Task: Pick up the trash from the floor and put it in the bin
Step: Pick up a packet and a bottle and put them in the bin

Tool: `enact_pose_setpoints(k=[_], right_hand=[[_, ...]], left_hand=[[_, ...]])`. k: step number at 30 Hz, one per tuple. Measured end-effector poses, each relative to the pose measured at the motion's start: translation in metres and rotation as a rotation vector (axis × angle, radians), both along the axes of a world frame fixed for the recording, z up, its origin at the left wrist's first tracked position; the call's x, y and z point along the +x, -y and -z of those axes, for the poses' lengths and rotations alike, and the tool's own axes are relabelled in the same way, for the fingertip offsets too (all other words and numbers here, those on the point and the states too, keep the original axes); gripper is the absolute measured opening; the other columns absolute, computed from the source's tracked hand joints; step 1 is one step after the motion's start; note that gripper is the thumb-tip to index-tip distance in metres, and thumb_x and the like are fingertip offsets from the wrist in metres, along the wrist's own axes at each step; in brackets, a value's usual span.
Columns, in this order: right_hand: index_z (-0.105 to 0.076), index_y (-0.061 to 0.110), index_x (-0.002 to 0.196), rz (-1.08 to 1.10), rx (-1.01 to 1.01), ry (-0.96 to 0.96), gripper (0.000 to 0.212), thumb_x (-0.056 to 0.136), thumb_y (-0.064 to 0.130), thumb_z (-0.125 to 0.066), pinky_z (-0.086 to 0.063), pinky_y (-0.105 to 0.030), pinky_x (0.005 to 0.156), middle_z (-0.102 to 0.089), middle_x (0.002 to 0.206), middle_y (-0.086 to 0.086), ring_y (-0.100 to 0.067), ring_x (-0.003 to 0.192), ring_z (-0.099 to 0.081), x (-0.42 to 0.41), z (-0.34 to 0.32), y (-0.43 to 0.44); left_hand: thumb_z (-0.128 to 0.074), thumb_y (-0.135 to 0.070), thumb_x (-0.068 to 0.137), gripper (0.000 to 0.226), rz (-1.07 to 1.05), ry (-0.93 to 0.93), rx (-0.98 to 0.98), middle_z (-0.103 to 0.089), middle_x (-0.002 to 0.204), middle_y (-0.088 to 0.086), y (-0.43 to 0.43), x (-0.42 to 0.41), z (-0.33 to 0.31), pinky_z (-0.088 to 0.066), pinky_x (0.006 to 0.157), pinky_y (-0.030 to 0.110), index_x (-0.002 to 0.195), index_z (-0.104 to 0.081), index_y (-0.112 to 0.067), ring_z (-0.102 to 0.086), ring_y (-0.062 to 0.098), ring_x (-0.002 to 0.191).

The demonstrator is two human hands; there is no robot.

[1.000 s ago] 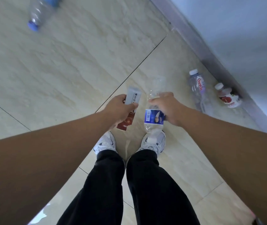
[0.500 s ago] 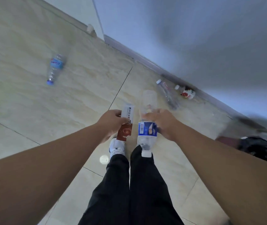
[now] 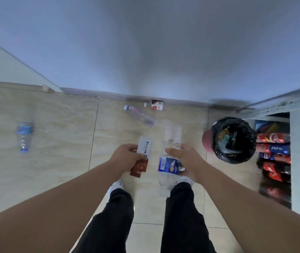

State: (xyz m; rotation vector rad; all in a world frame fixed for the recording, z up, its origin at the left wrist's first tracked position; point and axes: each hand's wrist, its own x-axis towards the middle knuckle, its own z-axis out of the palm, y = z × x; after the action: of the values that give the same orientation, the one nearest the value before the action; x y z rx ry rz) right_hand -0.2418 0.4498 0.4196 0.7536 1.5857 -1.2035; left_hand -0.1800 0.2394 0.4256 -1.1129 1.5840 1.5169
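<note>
Left hand (image 3: pixel 125 155) grips a snack wrapper (image 3: pixel 142 157), right hand (image 3: pixel 184 157) a clear bottle (image 3: pixel 169 161), both carried for dumping in the bin (image 3: pixel 234 140) at two o'clock.

beige tiled floor (image 3: pixel 58 170) bears two bottles (image 3: pixel 23 136) (image 3: pixel 139 114), a small carton (image 3: pixel 157 105), the bin (image 3: pixel 234 140).

The light is soft and a bit dim. The wall (image 3: pixel 145 42) has a big gray shadow. Near the bin (image 3: pixel 234 140), things look smeared, and edges bend.
</note>
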Motion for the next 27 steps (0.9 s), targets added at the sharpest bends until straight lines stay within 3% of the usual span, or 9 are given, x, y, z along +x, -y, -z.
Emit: enact_pose_setpoints(k=[3,7,9,13,17,21,23,27], right_hand=[[-0.057,0.022,0.124,0.071,0.005,-0.008,0.058,0.075,0.037,-0.083,-0.059,-0.048,0.077,-0.074,0.111,-0.013,-0.028,0.083,-0.07,-0.006,-0.003,-0.054],[-0.055,0.028,0.125,0.176,-0.013,-0.031,0.057,0.077,0.046,-0.08,-0.059,-0.048,0.077,-0.075,0.102,-0.012,-0.027,0.082,-0.069,-0.013,-0.004,-0.121],[-0.059,0.026,0.116,0.236,-0.02,-0.02,0.044,0.081,0.046,-0.075,-0.058,-0.049,0.079,-0.075,0.09,-0.01,-0.026,0.078,-0.068,-0.016,-0.001,-0.157],[-0.063,0.018,0.102,0.329,0.028,0.072,0.032,0.083,0.044,-0.068,-0.059,-0.044,0.074,-0.07,0.084,-0.011,-0.026,0.072,-0.065,-0.021,0.013,-0.234],[-0.063,0.017,0.097,0.337,0.068,0.132,0.034,0.079,0.046,-0.062,-0.059,-0.044,0.074,-0.07,0.084,-0.012,-0.028,0.074,-0.067,-0.031,0.034,-0.304],[-0.065,0.016,0.096,0.343,0.101,0.153,0.036,0.079,0.047,-0.065,-0.061,-0.044,0.071,-0.075,0.085,-0.01,-0.027,0.077,-0.072,-0.045,0.054,-0.348],[-0.066,0.014,0.098,0.343,0.106,0.165,0.04,0.077,0.048,-0.069,-0.061,-0.043,0.068,-0.076,0.091,-0.014,-0.028,0.081,-0.073,-0.056,0.065,-0.36],[-0.063,0.015,0.106,0.38,0.107,0.202,0.045,0.075,0.047,-0.072,-0.061,-0.041,0.069,-0.075,0.102,-0.012,-0.03,0.091,-0.073,-0.082,0.096,-0.371]], left_hand=[[-0.067,-0.001,0.09,0.035,0.057,0.0,0.019,-0.075,0.105,0.009,-0.049,-0.022,-0.005,-0.061,0.068,0.031,0.123,-0.065,-0.013,-0.074,0.026,0.079],[-0.072,-0.007,0.088,0.032,0.075,-0.009,-0.016,-0.077,0.097,0.015,-0.118,-0.046,-0.002,-0.061,0.085,0.047,0.119,-0.066,-0.011,-0.076,0.032,0.085],[-0.075,-0.011,0.086,0.03,0.117,-0.008,-0.05,-0.078,0.085,0.009,-0.155,-0.057,0.005,-0.063,0.079,0.045,0.115,-0.068,-0.015,-0.077,0.025,0.074],[-0.076,-0.015,0.085,0.028,0.198,0.033,-0.093,-0.077,0.068,-0.003,-0.235,-0.08,0.02,-0.06,0.047,0.028,0.113,-0.07,-0.016,-0.074,0.013,0.054],[-0.073,-0.014,0.088,0.035,0.298,0.053,-0.135,-0.075,0.079,0.0,-0.308,-0.107,0.035,-0.056,0.043,0.024,0.123,-0.067,-0.012,-0.071,0.008,0.049],[-0.069,-0.012,0.09,0.031,0.386,0.042,-0.146,-0.072,0.073,-0.005,-0.358,-0.133,0.047,-0.049,0.038,0.016,0.121,-0.068,-0.013,-0.068,0.003,0.043],[-0.07,-0.013,0.09,0.025,0.418,0.032,-0.151,-0.075,0.076,-0.002,-0.374,-0.148,0.056,-0.056,0.045,0.019,0.115,-0.071,-0.015,-0.07,0.007,0.048],[-0.07,-0.013,0.091,0.019,0.425,0.036,-0.129,-0.079,0.085,0.005,-0.396,-0.172,0.089,-0.065,0.074,0.038,0.109,-0.075,-0.013,-0.076,0.019,0.068]])
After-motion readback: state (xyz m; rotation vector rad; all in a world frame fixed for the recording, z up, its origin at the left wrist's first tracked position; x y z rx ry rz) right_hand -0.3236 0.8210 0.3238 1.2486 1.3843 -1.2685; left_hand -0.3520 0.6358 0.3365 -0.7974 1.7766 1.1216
